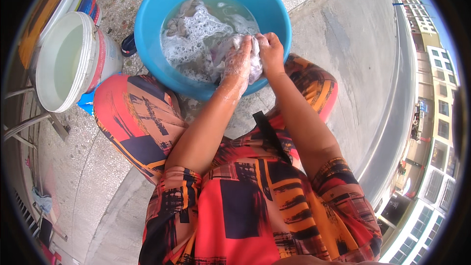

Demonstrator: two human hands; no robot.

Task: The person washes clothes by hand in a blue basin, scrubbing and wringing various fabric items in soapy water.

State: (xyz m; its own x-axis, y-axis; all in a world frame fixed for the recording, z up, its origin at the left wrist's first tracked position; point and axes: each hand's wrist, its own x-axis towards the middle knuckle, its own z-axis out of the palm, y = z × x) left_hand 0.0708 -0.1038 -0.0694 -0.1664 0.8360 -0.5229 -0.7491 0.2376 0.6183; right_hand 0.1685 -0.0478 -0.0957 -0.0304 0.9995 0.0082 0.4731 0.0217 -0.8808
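A wide blue plastic basin (154,18) stands on the ground between my knees, holding cloudy water with white suds (206,25). At its near right side, my left hand (239,60) grips a wet, soapy, light-coloured cloth (224,53). My right hand (270,51) has hold of the same cloth's right side, close beside the left one. Foam coats my left hand and wrist. Part of the cloth hangs down towards the water. More soaked greyish fabric (178,25) shows through the foam at the basin's far left.
A white plastic bucket (106,53) of water stands left of the basin, with more buckets (88,2) behind it. A dark shoe (128,45) lies by the basin. Metal chair legs (27,127) are at the left. A road (390,117) and buildings run along the right.
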